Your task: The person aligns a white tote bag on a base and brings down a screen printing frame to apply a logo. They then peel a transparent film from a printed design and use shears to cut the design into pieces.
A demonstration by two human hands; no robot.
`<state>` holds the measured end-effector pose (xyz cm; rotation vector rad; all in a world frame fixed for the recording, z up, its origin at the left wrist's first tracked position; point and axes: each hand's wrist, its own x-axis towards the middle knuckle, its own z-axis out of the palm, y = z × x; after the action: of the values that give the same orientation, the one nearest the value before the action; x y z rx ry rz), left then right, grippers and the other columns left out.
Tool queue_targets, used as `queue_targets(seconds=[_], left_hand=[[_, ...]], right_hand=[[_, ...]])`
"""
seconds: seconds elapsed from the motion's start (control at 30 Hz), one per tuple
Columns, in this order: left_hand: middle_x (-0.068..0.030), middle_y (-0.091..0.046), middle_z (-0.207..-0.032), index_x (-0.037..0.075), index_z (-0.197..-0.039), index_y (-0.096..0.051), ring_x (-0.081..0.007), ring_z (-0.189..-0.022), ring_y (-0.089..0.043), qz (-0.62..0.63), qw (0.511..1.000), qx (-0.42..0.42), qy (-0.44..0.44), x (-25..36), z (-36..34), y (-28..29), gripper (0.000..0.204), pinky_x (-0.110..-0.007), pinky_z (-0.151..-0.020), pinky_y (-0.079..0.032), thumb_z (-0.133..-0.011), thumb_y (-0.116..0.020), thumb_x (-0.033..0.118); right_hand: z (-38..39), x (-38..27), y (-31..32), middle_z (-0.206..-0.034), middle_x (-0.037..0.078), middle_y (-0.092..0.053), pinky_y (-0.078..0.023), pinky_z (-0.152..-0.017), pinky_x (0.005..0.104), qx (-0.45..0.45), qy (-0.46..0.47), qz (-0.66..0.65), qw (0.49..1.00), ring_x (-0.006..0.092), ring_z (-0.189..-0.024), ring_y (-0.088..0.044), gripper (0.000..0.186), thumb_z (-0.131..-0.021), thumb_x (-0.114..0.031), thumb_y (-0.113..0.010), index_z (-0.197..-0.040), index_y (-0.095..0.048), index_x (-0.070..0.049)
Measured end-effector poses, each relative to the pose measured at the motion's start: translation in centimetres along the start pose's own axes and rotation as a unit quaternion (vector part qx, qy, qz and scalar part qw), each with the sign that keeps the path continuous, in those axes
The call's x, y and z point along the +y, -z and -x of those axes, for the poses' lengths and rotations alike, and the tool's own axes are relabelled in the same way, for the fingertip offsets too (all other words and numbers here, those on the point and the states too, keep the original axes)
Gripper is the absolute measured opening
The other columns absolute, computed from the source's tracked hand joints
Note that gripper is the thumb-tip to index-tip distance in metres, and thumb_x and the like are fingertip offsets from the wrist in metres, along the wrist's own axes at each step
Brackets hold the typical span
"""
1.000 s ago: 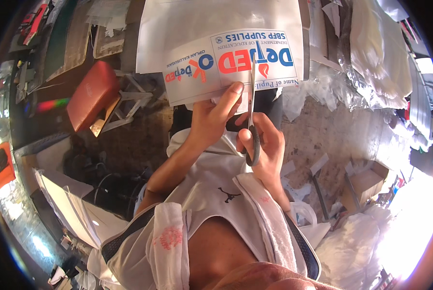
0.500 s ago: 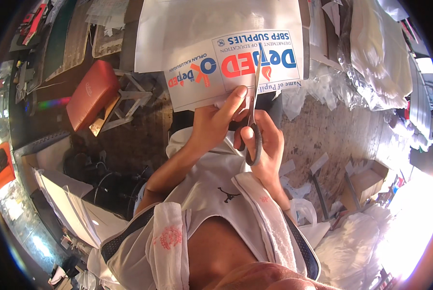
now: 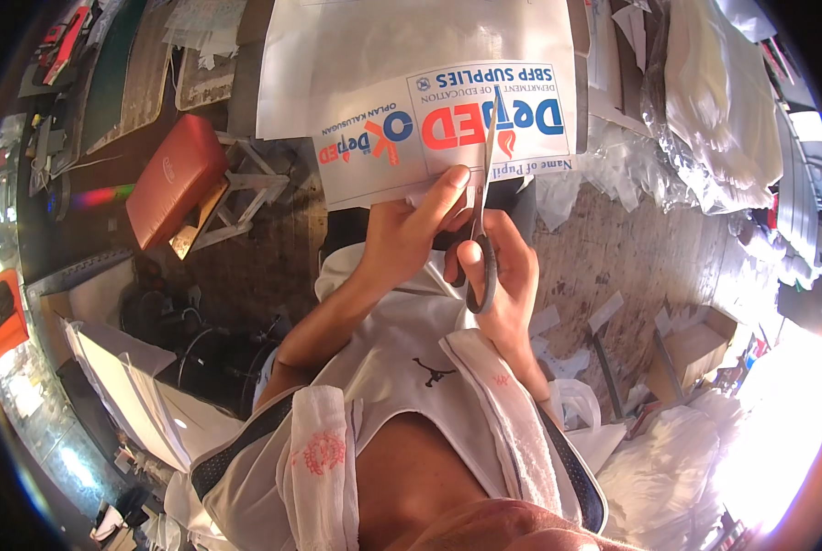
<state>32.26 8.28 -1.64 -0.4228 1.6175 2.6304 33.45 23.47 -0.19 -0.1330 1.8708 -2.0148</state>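
Note:
A whitish sheet with blue and red print, upside down to me, spreads out in front of my body. My left hand pinches its near edge, thumb on top and fingers beneath. In my right hand is a pair of scissors with dark handles, thumb and fingers closed around them. The blades point away from me and reach over the printed part, just right of my left thumb. Both hands are close together above my lap. How far the blades have cut into the sheet I cannot tell.
To the left, a red padded stool lies tipped beside a grey frame. Clear plastic bags heap up at the right. An opened cardboard box sits on the wooden floor. White boards lean at the lower left.
The sheet's near right edge beside the scissor blades has shifted slightly and lies flatter. Both hands stay almost where they were.

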Motion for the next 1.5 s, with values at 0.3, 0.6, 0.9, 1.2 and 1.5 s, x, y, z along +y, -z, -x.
queue_targets(seconds=[0.3,0.6,0.9,1.2,1.5], left_hand=[[-0.0038,-0.070,-0.092,-0.002,-0.117,-0.070,-0.0080,-0.080,-0.065,-0.069,0.998,0.008,0.001,-0.1,0.3,0.2,0.029,-0.024,-0.064,-0.051,-0.105,-0.070,0.025],[-0.0049,-0.072,-0.100,-0.002,-0.118,-0.070,-0.0091,-0.085,-0.066,-0.069,0.997,0.012,0.016,0.1,0.0,0.7,0.027,-0.025,-0.069,-0.052,-0.105,-0.069,0.022],[-0.0034,-0.072,-0.102,-0.002,-0.118,-0.070,-0.0085,-0.088,-0.064,-0.079,0.997,0.018,0.016,0.7,-0.4,1.5,0.024,-0.027,-0.073,-0.051,-0.104,-0.069,0.017],[0.0009,-0.068,-0.089,0.004,-0.113,-0.070,-0.0035,-0.067,-0.056,-0.067,0.997,0.039,-0.012,1.0,-1.1,0.4,0.024,-0.019,-0.055,-0.041,-0.101,-0.072,0.026],[0.0006,-0.068,-0.089,0.003,-0.111,-0.071,-0.0045,-0.072,-0.058,-0.085,0.994,0.067,0.013,1.3,-0.9,0.4,0.026,-0.020,-0.059,-0.043,-0.102,-0.073,0.028]], right_hand=[[-0.1,-0.1,0.1,-0.077,0.007,-0.070,-0.047,-0.064,0.0273,0.011,0.003,0.008,1.000,0.0110,-0.069,-0.064,0.046,-0.100,-0.038,-0.076,-0.117,-0.065,0.003],[-0.2,-0.1,0.2,-0.076,0.007,-0.070,-0.049,-0.065,0.0275,0.004,0.000,0.019,1.000,0.0107,-0.068,-0.064,0.043,-0.098,-0.033,-0.078,-0.117,-0.064,0.003],[-0.4,-0.1,0.9,-0.072,0.005,-0.068,-0.047,-0.067,0.0262,-0.005,-0.013,0.052,0.999,0.0085,-0.067,-0.061,0.041,-0.096,-0.031,-0.081,-0.115,-0.066,0.001],[-0.5,-0.2,0.5,-0.067,0.001,-0.061,-0.045,-0.065,0.0259,0.000,-0.007,0.061,0.998,0.0073,-0.065,-0.054,0.036,-0.095,-0.025,-0.082,-0.113,-0.067,0.002],[-0.7,-0.2,0.5,-0.067,0.002,-0.061,-0.045,-0.065,0.0268,-0.002,-0.006,0.073,0.997,0.0081,-0.064,-0.054,0.036,-0.093,-0.026,-0.083,-0.112,-0.067,0.002]])
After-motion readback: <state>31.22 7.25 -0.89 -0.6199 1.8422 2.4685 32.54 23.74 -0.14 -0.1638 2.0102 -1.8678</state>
